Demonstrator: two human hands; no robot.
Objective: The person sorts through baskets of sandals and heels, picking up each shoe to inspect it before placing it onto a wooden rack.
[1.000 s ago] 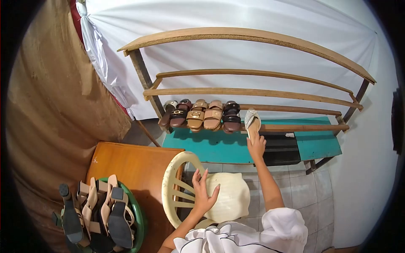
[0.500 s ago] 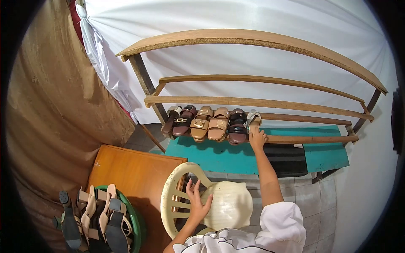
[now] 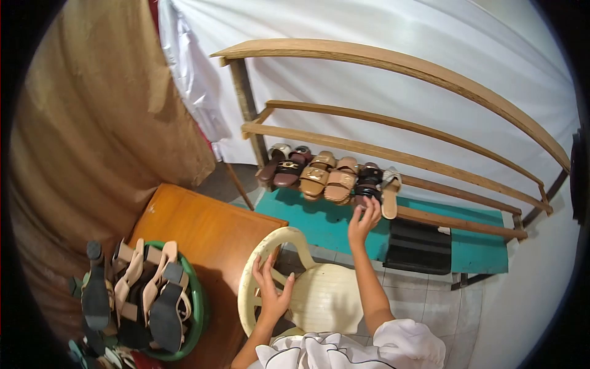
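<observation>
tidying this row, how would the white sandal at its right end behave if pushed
The white sandal would likely slide, not roll, given its flat footbed. It may tip forward, since its near end reaches past the front rail. Its slim build suggests light weight.

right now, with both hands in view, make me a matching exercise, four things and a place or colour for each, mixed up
Things:
1. right hand
2. left hand
3. white-strapped sandal
4. tub

Places or colours:
A. green
B. at the right end of the row on the rack
C. partly hiding a black-strapped sandal in this view
D. over the cream chair in this view

Pairs: 1-C, 2-D, 3-B, 4-A
</observation>
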